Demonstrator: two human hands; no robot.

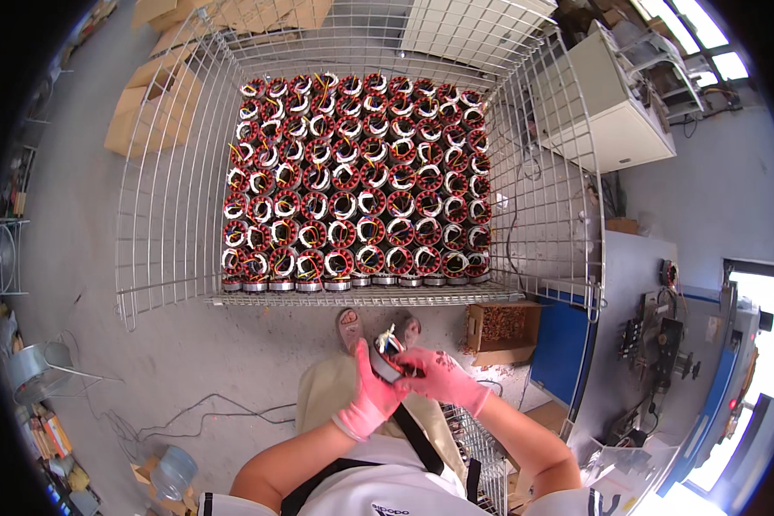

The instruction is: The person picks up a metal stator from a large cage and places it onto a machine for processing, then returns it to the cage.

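In front of my body I hold a motor stator [386,368], a grey metal ring with dark windings and a bundle of white and coloured wires rising from its top. My left hand [372,392], in a pink glove, is wrapped round its left and lower side. From the right, my right hand [443,378], gloved the same way, has its fingers closed at the stator's right side; its fingertips are partly hidden. Beyond my hands, rows of similar stators [344,205] with red insulation, white lacing and yellow leads stand packed in a wire cage [572,163].
The cage's front edge [318,299] lies just beyond my feet. An open carton of small copper-coloured bits [503,331] sits to the right, beside a grey workbench [628,344] with a machine. Cables [206,417] cross the floor at left, near a clear water jug [174,473].
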